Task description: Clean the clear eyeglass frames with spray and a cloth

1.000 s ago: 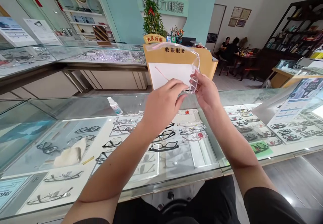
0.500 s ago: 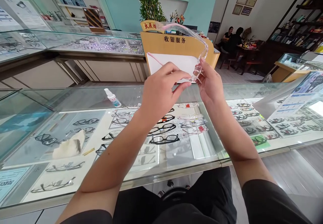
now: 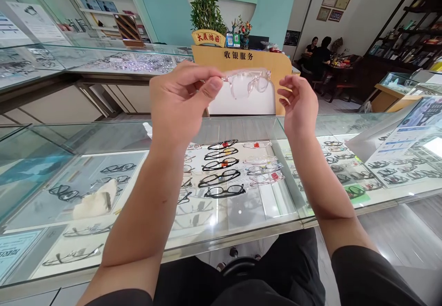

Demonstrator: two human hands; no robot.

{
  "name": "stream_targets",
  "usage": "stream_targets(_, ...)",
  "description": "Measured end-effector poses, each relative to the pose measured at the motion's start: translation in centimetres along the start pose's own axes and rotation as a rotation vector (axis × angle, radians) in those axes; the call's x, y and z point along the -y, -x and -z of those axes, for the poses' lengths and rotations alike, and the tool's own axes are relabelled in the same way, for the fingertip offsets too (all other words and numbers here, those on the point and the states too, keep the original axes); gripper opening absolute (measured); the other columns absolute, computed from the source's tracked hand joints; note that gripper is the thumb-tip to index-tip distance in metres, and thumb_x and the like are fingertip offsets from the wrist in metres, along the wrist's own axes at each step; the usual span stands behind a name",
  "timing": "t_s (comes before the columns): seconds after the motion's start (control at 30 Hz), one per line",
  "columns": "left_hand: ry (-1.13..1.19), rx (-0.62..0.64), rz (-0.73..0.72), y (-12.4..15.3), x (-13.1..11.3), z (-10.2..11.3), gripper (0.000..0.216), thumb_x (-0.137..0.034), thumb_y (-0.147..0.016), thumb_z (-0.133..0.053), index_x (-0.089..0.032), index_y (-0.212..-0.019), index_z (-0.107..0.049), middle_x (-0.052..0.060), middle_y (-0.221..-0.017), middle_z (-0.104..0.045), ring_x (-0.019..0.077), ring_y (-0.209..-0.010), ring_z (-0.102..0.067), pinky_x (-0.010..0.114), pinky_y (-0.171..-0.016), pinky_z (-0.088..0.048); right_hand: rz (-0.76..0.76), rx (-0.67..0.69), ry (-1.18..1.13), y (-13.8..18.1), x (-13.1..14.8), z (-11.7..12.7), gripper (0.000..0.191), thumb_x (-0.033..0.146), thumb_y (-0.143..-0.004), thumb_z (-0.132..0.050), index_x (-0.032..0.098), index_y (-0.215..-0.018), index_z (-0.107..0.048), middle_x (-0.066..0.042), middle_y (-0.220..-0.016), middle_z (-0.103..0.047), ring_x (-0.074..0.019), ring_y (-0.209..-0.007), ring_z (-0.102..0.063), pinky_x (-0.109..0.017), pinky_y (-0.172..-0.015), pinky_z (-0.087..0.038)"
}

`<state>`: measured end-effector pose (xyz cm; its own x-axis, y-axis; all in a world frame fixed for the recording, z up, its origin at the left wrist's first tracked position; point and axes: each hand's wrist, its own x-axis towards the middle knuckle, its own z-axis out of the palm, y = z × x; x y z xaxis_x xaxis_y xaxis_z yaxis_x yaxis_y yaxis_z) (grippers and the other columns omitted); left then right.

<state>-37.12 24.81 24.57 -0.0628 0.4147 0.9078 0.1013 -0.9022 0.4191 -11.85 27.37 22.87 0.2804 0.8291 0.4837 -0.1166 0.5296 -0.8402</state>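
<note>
My left hand (image 3: 179, 101) pinches one end of a pair of clear, pinkish eyeglasses (image 3: 241, 84) between thumb and fingers. The glasses are held up above the glass counter, with their lenses to the right of the hand. Just beyond their far end is my right hand (image 3: 299, 103), raised, with its fingers loosely bent and apart and nothing seen in them. Below, in the display case (image 3: 238, 225), lie rows of frames, among them black eyeglasses (image 3: 225, 190). A white spray bottle (image 3: 147, 129) on the glass is mostly hidden behind my left forearm.
A pale, stone-like block (image 3: 95, 200) shows at the left of the case. Sign cards (image 3: 402, 131) stand at the right. Across the aisle are a wooden cashier desk (image 3: 241, 56) and another glass showcase (image 3: 131, 62). Two people (image 3: 321, 50) sit at the back right.
My right hand has let go of the eyeglasses and moved slightly right. My left hand has moved left and up, turning the glasses so their lenses stretch out sideways.
</note>
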Motion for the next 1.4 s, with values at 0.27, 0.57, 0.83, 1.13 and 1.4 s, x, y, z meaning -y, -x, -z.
stream_targets(0.27,0.227,0.106,0.345,-0.6,0.9,2.5,0.026,-0.065,-0.088,-0.091,-0.045,-0.104,-0.087,-0.001,-0.098,-0.076,0.0105,-0.067,-0.058,0.032,-0.056,-0.046,0.187,0.144,0.121,1.8,1.3,-1.2,0.026,0.038,-0.093,-0.07,0.038,-0.116,-0.081,0.0,-0.133,-0.08,-0.0246,-0.131,-0.071,-0.043,-0.106,-0.059)
stream_targets(0.57,-0.072,-0.038,0.31,0.3,0.8,1.2,0.045,-0.077,-0.098,-0.072,-0.037,-0.116,-0.083,0.006,-0.115,-0.083,0.0152,-0.075,-0.072,0.035,-0.06,-0.056,0.414,0.023,0.097,3.4,2.0,-1.8,0.015,0.044,-0.099,-0.077,0.036,-0.111,-0.083,-0.003,-0.117,-0.082,-0.0259,-0.118,-0.077,-0.048,-0.108,-0.058)
stream_targets(0.83,-0.139,-0.267,0.093,1.6,0.3,-1.7,0.022,-0.055,-0.108,-0.071,-0.036,-0.118,-0.076,0.003,-0.111,-0.08,0.0178,-0.082,-0.078,0.035,-0.061,-0.056,0.522,-0.139,0.197,4.6,2.4,-2.0,0.013,0.046,-0.102,-0.075,0.033,-0.103,-0.076,-0.004,-0.108,-0.078,-0.0278,-0.121,-0.078,-0.049,-0.104,-0.061)
stream_targets(1.13,-0.362,-0.253,-0.003,2.9,-0.6,-2.5,0.032,-0.05,-0.117,-0.048,-0.041,-0.141,-0.066,0.01,-0.138,-0.076,0.0283,-0.112,-0.081,0.046,-0.08,-0.063,0.516,-0.17,0.26,4.4,2.6,-1.5,0.019,0.053,-0.102,-0.072,0.034,-0.101,-0.077,-0.005,-0.108,-0.075,-0.0298,-0.122,-0.071,-0.052,-0.106,-0.059)
stream_targets(1.4,-0.381,-0.218,0.024,3.2,-0.7,-3.2,0.04,-0.05,-0.113,-0.056,-0.039,-0.15,-0.065,0.011,-0.154,-0.069,0.0322,-0.135,-0.075,0.047,-0.093,-0.067,0.486,-0.106,0.214,4.2,2.7,-1.4,0.019,0.05,-0.105,-0.068,0.033,-0.113,-0.072,-0.008,-0.124,-0.076,-0.0299,-0.128,-0.071,-0.053,-0.114,-0.057)
